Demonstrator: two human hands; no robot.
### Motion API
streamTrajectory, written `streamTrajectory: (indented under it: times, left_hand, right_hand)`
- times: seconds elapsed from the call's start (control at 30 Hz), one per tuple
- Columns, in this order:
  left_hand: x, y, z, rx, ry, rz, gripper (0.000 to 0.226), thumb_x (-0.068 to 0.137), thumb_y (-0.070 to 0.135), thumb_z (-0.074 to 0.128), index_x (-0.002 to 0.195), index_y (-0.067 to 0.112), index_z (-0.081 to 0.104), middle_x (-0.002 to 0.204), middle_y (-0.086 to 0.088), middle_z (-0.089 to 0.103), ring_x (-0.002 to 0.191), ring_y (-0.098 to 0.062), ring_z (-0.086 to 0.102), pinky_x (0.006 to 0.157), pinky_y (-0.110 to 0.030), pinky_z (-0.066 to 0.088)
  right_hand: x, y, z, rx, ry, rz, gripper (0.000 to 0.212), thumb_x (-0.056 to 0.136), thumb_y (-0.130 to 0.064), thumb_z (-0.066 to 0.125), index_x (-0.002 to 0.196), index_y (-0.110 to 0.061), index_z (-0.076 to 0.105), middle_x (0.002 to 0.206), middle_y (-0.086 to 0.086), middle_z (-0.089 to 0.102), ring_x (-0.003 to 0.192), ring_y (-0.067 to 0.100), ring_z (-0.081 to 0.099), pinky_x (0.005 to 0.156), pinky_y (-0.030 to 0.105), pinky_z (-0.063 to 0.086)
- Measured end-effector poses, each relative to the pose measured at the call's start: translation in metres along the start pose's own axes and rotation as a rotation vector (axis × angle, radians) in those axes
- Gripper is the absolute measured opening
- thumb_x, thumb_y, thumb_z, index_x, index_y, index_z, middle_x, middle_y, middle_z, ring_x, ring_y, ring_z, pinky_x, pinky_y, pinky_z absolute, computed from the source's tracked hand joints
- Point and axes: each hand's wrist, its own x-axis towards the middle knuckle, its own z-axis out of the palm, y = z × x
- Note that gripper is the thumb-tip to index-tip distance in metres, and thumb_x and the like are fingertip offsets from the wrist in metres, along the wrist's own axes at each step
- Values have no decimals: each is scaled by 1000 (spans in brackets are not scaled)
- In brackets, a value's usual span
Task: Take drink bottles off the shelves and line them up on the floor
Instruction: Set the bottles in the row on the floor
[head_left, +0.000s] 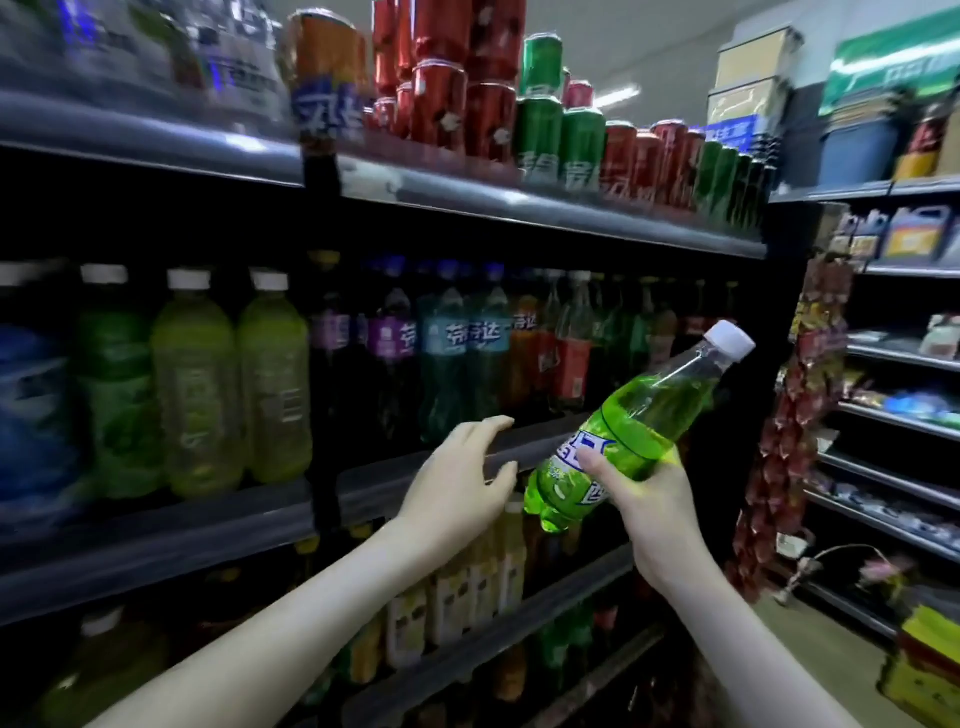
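Right now your right hand (644, 499) grips the green soda bottle (639, 415) round its labelled lower half. The bottle is out in front of the middle shelf (363, 478), tilted with its white cap (730, 340) pointing up and away. That low grip should suit setting it base-first on the floor. Your left hand (457, 483) holds nothing, its fingers loosely spread at the shelf's front lip, probably poised for another bottle.
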Motion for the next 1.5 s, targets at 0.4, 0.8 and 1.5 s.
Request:
streamTrajectory:
  times: [0.4,0.8,1.5]
  left_hand:
    - [155,-1,113,59,187,-48,69,96,35,51,149,40,9,149,4,28,128,-15,41,91,-20,38]
    - [280,-11,194,128,276,-245,94,85,50,60,147,29,-8,126,-9,54,98,-25,64,78,-38,55]
    - [227,9,226,372,524,-271,70,92,35,56,150,20,20,147,-6,35,133,-19,35,101,-19,31]
  right_hand:
    - [181,87,-48,-2,108,-206,66,71,-18,82,128,-12,49,107,-4,67,96,3,65,84,13,50]
    - [321,132,-52,-178,-182,-68,60,71,-29,83,117,-28,45,97,-18,60,85,-5,58,67,9,43]
    - [290,176,-52,-467,-351,-598,76,86,-13,66,147,-2,23,148,19,31,139,31,27,113,47,30]
